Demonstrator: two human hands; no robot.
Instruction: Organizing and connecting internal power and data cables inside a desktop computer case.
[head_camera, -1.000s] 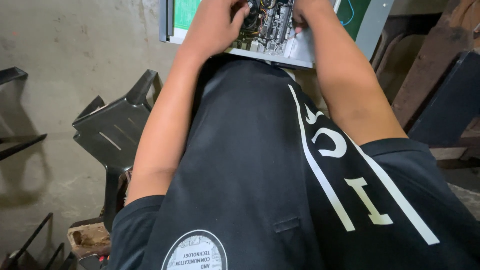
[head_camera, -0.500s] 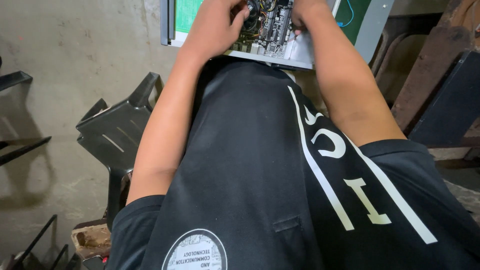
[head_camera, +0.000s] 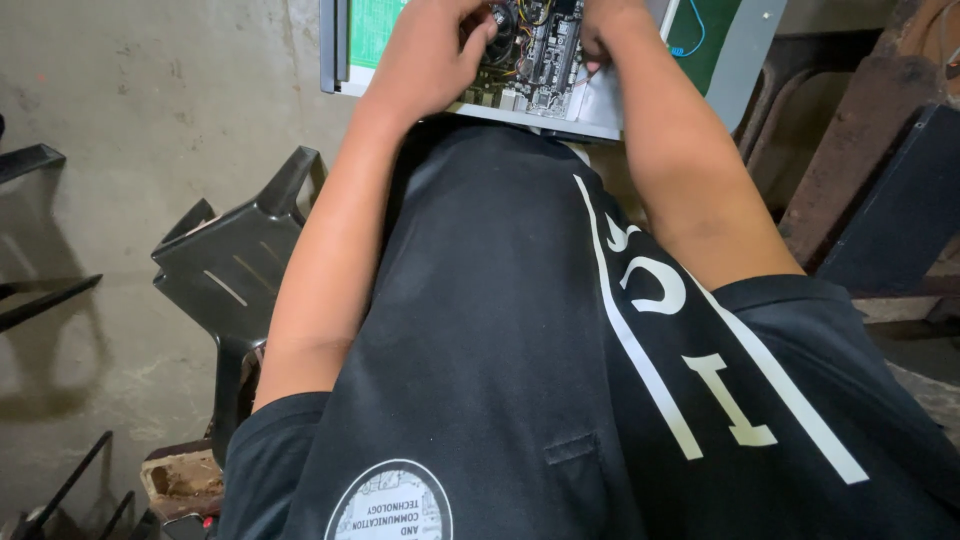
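On my lap, inside the open metal case (head_camera: 735, 70), sits the circuit board (head_camera: 545, 55): stiff, fragile. My left hand (head_camera: 435, 60) curls on its cooler fan (head_camera: 503, 28); my right hand (head_camera: 612, 25) pinches its edge, safest hold.

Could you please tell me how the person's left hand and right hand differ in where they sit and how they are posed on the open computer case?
The left hand is mostly in view, fingers curled beside the round black fan; the right hand is partly cut off by the top edge. The left hand lies near the green board, the right hand nearer the blue wire. Both rest on the circuit board in the open case.
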